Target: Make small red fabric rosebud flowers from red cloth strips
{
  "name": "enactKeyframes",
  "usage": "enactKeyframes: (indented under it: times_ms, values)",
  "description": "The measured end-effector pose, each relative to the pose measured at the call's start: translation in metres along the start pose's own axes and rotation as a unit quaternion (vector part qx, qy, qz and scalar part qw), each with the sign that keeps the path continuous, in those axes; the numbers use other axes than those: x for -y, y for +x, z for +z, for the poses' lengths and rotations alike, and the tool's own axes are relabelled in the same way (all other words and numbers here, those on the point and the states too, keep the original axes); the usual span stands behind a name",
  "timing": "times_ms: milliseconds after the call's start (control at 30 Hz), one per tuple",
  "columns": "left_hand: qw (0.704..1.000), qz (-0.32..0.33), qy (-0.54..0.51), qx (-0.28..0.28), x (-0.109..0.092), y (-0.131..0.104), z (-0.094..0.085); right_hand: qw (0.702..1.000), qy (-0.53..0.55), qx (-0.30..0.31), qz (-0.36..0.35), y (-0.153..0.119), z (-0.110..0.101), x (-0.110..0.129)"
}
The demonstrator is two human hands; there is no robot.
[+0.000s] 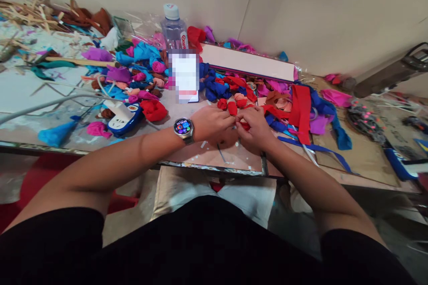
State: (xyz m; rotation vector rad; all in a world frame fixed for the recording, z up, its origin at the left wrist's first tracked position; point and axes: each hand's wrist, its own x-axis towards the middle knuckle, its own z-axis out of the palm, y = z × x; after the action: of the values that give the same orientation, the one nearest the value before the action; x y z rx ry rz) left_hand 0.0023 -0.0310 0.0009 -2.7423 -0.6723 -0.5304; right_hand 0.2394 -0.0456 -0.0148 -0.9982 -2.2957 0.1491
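Note:
My left hand (214, 122), with a smartwatch (183, 128) on its wrist, meets my right hand (256, 128) above the near part of the table. The fingers of both are closed and pinched together at a small piece of red crepe paper (245, 126), mostly hidden by them. Just beyond the fingertips lie red and peach crumpled pieces (232, 107). To the right of my right hand, long red crepe paper strips (301, 109) lie over blue and purple ones. A phone (186, 75) with a lit, blurred screen stands beyond my left hand.
A clear bottle (174, 26) stands behind the phone. Heaps of coloured paper rosettes (133, 73) spread left, near a blue-and-white power strip (124, 120) with a grey cable. Green-handled pliers (50, 67) lie far left. A long white box (247, 62) rests along the wall.

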Motion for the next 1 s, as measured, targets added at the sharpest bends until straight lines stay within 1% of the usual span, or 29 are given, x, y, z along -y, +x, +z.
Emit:
enactKeyframes:
  times_ms: [67, 133, 233, 300, 367, 500, 600, 667, 767, 900, 1000]
  values:
    - [0.999, -0.037, -0.028, 0.005, -0.002, 0.000, 0.002, 1.000, 0.006, 0.000, 0.008, 0.000, -0.001, 0.000]
    - [0.995, -0.073, -0.059, 0.023, -0.004, 0.000, 0.003, 1.000, 0.010, -0.005, 0.013, 0.000, -0.002, -0.001]
    - [0.988, -0.105, -0.094, 0.062, -0.009, 0.001, 0.002, 1.000, 0.005, 0.002, 0.009, -0.001, -0.003, -0.002]
    - [0.984, -0.117, -0.105, 0.079, -0.011, 0.001, 0.001, 1.000, -0.002, 0.013, -0.003, -0.002, -0.003, -0.003]
    - [0.982, -0.124, -0.116, 0.082, -0.011, 0.002, -0.001, 1.000, -0.008, 0.011, -0.015, -0.002, -0.003, -0.003]
    - [0.977, -0.136, -0.150, 0.067, -0.011, 0.001, -0.002, 1.000, -0.017, -0.013, -0.021, -0.002, -0.003, -0.004]
    - [0.969, -0.164, -0.170, 0.067, -0.011, 0.000, -0.001, 1.000, -0.015, -0.019, -0.016, -0.002, -0.004, -0.004]
    - [0.960, -0.188, -0.197, 0.068, -0.011, -0.001, -0.001, 1.000, -0.006, -0.011, -0.016, -0.003, -0.004, -0.004]
    - [0.935, -0.210, -0.278, 0.068, -0.010, 0.000, -0.001, 1.000, 0.009, -0.005, -0.024, -0.004, -0.005, -0.004]
    - [0.898, -0.218, -0.377, 0.070, -0.007, 0.001, -0.002, 1.000, 0.007, -0.023, -0.018, -0.004, -0.004, -0.005]
    - [0.886, -0.216, -0.404, 0.068, -0.005, 0.001, -0.002, 0.999, 0.002, -0.030, -0.020, -0.004, -0.004, -0.005]
